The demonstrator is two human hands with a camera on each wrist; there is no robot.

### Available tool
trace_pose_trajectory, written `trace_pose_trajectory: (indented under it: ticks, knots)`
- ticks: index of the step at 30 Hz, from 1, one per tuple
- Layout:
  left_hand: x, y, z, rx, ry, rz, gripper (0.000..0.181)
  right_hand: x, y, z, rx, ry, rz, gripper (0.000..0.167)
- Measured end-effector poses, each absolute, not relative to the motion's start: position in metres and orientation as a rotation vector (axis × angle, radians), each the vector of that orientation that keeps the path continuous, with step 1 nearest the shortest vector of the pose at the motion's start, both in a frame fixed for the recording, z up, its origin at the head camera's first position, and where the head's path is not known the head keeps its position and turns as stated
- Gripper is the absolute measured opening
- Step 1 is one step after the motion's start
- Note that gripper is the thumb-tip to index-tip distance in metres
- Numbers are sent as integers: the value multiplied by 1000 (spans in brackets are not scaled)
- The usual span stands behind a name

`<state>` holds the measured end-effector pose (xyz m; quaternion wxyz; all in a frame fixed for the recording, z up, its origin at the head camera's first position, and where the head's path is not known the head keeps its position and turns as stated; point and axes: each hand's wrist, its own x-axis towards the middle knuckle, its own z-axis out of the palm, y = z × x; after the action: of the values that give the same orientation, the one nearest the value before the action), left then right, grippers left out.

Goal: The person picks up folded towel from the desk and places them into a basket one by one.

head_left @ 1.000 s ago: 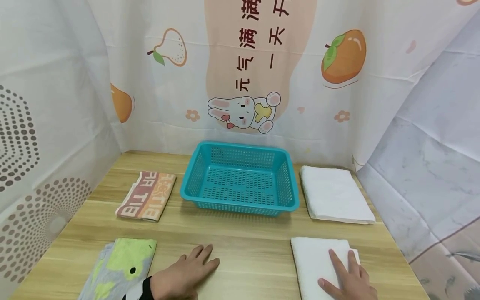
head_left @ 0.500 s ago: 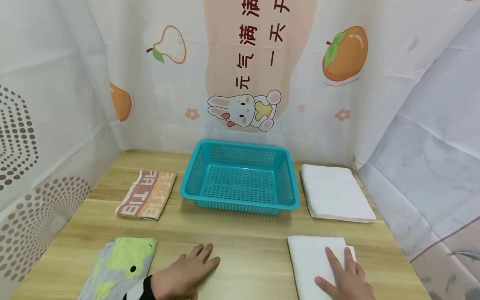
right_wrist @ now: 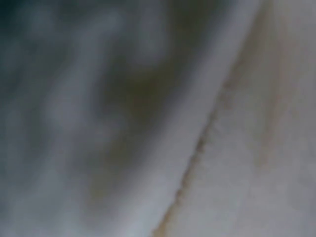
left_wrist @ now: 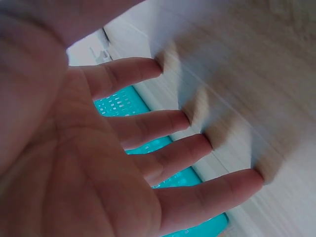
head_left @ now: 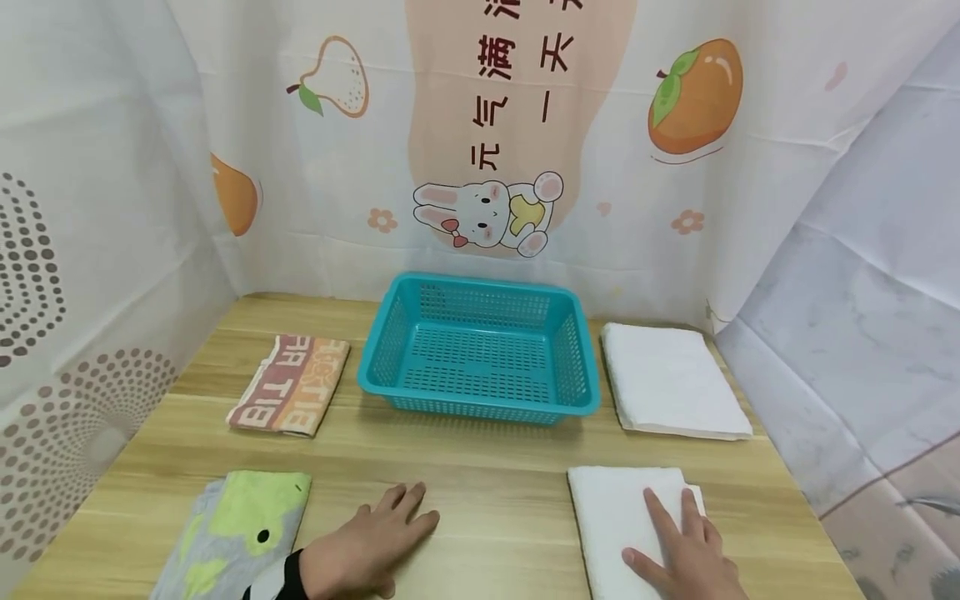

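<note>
The head view is bright, fingers [left_wrist: 212, 198] cast soft shadows, and the right wrist view is blurred.

"How's it all set out on the worktop [head_left: 487, 533]?"
"Basket [head_left: 480, 403] at the back, in the middle, before the curtain [head_left: 322, 183]. Back left towel [head_left: 291, 385] on one side, back right towel [head_left: 675, 379] on the other, a little nearer to it."
"And closer to the person?"
"Front left towel [head_left: 232, 537], front right towel [head_left: 615, 525]. The left fingers [head_left: 411, 500] touch the wood between those two, nearer the left one."
"The other hand's?"
"Right fingers [head_left: 663, 521] are on top of the front right towel."
</note>
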<state>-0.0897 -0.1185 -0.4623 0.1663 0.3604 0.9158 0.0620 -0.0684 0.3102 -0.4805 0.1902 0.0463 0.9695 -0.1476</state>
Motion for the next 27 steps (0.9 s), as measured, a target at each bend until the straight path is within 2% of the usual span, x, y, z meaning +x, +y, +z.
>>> trace_pose_trajectory:
  ticks: [9, 27]
  knots:
    - [-92, -117, -464, 1021, 2597, 167, 88, -70, 301, -477, 99, 2747, -403, 103]
    - [-92, -116, -463, 976, 2568, 200, 84, -70, 298, -481, 123, 2763, -393, 104]
